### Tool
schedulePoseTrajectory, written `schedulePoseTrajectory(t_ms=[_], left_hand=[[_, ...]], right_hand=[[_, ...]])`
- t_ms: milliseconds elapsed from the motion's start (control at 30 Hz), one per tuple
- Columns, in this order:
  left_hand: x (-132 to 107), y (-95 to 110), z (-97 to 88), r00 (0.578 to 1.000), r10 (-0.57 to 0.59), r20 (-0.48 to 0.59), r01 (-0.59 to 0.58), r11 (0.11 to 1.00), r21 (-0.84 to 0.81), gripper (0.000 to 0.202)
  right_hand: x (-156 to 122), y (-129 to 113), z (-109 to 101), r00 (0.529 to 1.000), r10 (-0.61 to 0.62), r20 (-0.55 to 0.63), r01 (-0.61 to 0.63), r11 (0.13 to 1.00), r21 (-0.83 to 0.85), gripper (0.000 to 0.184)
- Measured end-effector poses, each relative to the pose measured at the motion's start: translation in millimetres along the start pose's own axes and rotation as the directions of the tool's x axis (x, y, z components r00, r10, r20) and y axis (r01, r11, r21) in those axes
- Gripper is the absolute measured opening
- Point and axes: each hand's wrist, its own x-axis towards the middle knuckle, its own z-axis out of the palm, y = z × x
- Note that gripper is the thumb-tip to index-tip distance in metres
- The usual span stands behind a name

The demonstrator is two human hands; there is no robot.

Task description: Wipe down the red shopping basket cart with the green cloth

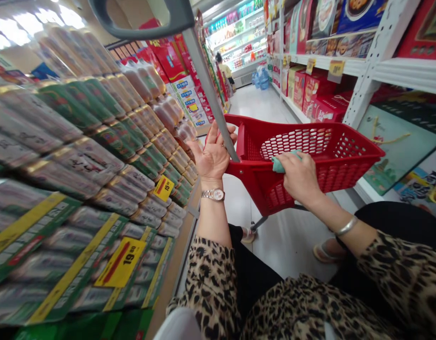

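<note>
A red plastic shopping cart (348, 163) stands in front of me, its perforated basket tilted in my view. My right hand (301, 177) presses a folded green cloth (287, 161) against the near rim of the basket. On the left, my left hand (213, 158) is turned palm up, fingers spread. Its fingertips pass behind the grey metal post (213, 92) of the cart, and I cannot tell whether they touch it. The post leads up to a dark grey handle loop (147, 32), partly cut off by the top edge.
Stacked drink packs (122, 137) with yellow price tags (122, 262) line the left side. White shelving (375, 61) with boxed goods (329, 108) runs along the right. A tiled aisle floor (255, 106) leads to a lit cooler (239, 45), with a person (225, 71) and blue water bottles (262, 79) nearby.
</note>
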Motion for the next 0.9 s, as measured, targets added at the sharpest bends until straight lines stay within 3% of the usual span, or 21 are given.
schedulePoseTrajectory(t_ms=[233, 400, 633, 767, 900], left_hand=[[-4, -4, -2.6, 0.999, 0.038, -0.008, -0.037, 0.992, 0.120, 0.079], [-7, -7, -7.3, 0.996, 0.034, -0.083, -0.028, 0.997, 0.067, 0.074], [-17, -1, 1.0, 0.993, -0.001, -0.121, 0.009, 0.998, 0.062, 0.081], [-26, 2, 8.7, 0.995, -0.014, -0.098, 0.021, 0.997, 0.076, 0.088], [-36, 9, 14.2, 0.992, -0.031, -0.123, 0.041, 0.996, 0.080, 0.085]], right_hand=[[19, -67, -9, 0.992, -0.121, -0.037, 0.125, 0.983, 0.132, 0.052], [23, -88, -11, 0.983, -0.179, -0.045, 0.183, 0.973, 0.138, 0.053], [0, -70, -14, 0.969, -0.225, -0.107, 0.236, 0.965, 0.113, 0.051], [-18, -46, -15, 0.957, -0.219, -0.189, 0.244, 0.962, 0.122, 0.051], [-37, -14, -20, 0.959, -0.207, -0.192, 0.227, 0.970, 0.087, 0.053]])
